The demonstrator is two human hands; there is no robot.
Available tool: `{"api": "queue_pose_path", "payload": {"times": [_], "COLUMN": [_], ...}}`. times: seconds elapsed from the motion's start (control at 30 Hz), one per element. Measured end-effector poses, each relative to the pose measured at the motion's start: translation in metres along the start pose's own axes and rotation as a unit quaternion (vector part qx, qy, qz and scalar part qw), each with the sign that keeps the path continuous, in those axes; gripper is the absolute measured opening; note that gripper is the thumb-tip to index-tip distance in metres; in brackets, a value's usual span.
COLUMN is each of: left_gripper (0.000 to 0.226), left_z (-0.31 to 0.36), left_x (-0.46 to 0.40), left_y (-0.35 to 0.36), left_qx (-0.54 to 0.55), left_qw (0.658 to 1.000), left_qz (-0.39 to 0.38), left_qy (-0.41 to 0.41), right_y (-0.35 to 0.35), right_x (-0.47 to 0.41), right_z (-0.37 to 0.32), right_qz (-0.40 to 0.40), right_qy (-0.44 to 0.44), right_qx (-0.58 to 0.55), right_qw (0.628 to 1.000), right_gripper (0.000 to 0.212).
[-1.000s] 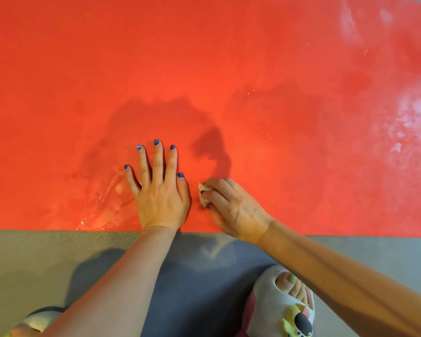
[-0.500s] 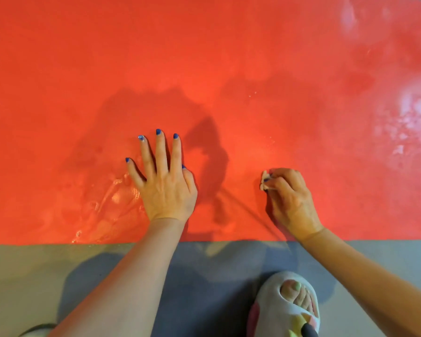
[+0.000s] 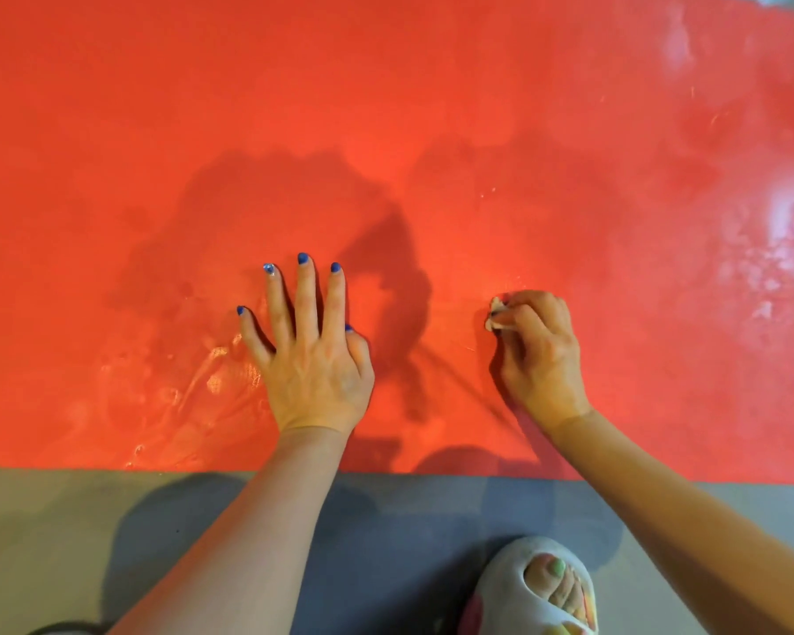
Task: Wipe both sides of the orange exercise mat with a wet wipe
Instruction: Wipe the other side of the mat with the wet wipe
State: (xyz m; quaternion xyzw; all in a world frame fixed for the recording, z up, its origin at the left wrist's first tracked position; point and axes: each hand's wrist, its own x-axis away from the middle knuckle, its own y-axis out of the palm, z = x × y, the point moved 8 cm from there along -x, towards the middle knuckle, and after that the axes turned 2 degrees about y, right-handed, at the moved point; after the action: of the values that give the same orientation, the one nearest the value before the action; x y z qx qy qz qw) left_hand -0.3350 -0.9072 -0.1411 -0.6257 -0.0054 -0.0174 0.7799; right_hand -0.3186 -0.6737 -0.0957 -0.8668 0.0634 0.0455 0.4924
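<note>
Mat: one orange exercise mat (image 3: 432, 107) lies flat on the grey floor (image 3: 42, 543), filling the view from 9 through 12 to 3 o'clock; wet streaks shine at 8 o'clock of the left hand and near the 3 o'clock edge.
Wipe: one small wet wipe (image 3: 496, 313), bunched, pressed on the mat right of centre.
Right hand (image 3: 542, 355): fingers curled, pinching the wipe at its 10 o'clock tip.
Left hand (image 3: 312, 355): flat, fingers spread, palm down on the mat, well apart from the wipe.
Slipper: one white slipper (image 3: 519, 588) at 5 o'clock on the floor.
</note>
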Motion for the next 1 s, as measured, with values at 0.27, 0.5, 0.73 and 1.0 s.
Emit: {"api": "queue_pose_path", "payload": {"times": [0.27, 0.5, 0.73, 1.0], "left_gripper": [0.066, 0.066, 0.066, 0.061], "left_z": [-0.001, 0.001, 0.001, 0.002], "left_x": [0.001, 0.0, 0.001, -0.001], "left_y": [-0.003, -0.001, -0.004, -0.009], "left_qx": [-0.007, -0.019, -0.013, -0.004], "left_qw": [1.0, 1.0, 1.0, 0.998], "left_qz": [0.014, 0.011, 0.026, 0.069], "left_qy": [0.001, 0.005, -0.001, -0.003], "right_y": [0.049, -0.001, 0.064, 0.016], "right_x": [-0.043, -0.033, -0.069, -0.077], "right_z": [-0.044, 0.034, -0.051, 0.036], "right_qz": [-0.061, 0.099, -0.064, 0.081], "right_qy": [-0.107, 0.12, -0.11, 0.108], "right_qx": [0.011, 0.035, -0.022, -0.016], "right_qw": [0.992, 0.987, 0.992, 0.991], "right_gripper": [0.015, 0.013, 0.011, 0.011]}}
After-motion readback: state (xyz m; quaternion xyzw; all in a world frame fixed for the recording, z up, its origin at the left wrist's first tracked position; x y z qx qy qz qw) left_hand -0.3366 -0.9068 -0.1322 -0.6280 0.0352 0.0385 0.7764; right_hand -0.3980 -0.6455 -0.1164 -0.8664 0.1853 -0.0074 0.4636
